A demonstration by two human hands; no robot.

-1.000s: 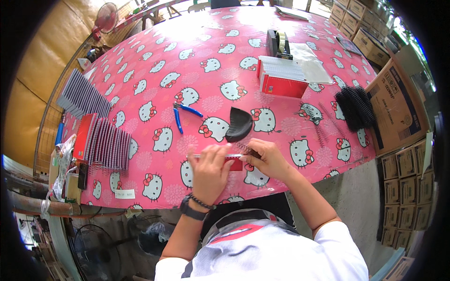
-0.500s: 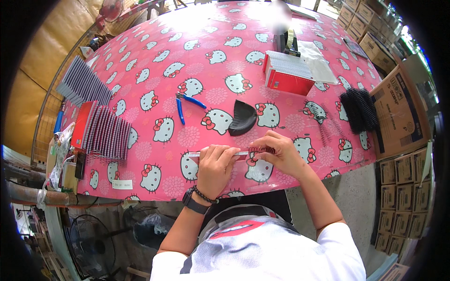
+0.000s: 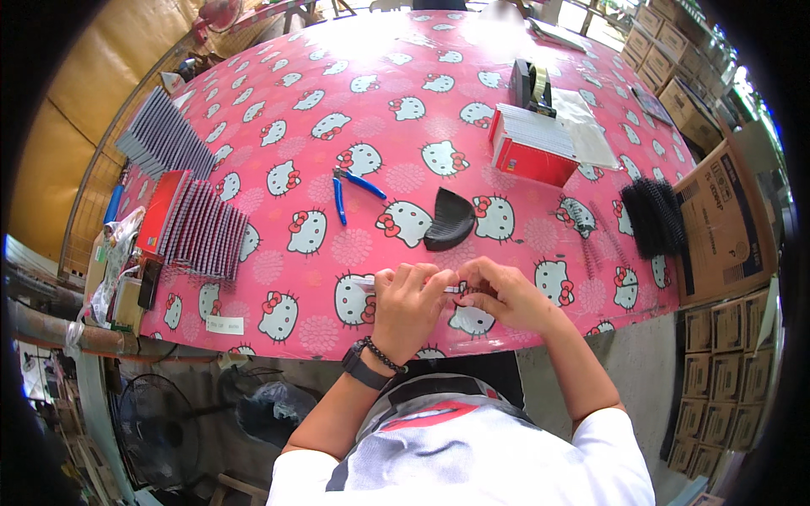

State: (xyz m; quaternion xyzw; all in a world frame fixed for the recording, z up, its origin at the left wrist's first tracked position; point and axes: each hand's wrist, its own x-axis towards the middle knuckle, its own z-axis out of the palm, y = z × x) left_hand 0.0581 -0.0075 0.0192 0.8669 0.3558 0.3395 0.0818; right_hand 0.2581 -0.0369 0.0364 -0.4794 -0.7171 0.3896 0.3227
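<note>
Near the front edge of the table my left hand (image 3: 407, 305) is closed on a thin notebook (image 3: 451, 289), held with its pale edge upward. Its fingers cover most of it. Close beside it, my right hand (image 3: 506, 295) is pinched at the notebook's right end, on a dark spiral coil (image 3: 461, 295) mostly hidden by the fingers. Beyond the hands lie a black half-round dish (image 3: 450, 219) and blue-handled cutting pliers (image 3: 364, 185) with their handles spread.
Spiral-bound notebooks stand in stacks (image 3: 202, 228) at the left. Far right of centre are a red-covered stack (image 3: 531, 160) and a tape dispenser (image 3: 531, 88). A bundle of black coils (image 3: 651, 218) leans near a cardboard box (image 3: 726, 223); loose coils (image 3: 579, 216) lie nearer.
My right hand has moved left, up against the left hand. The coil, plainly seen between its fingers before, is now mostly covered. The whole view has shifted slightly.
</note>
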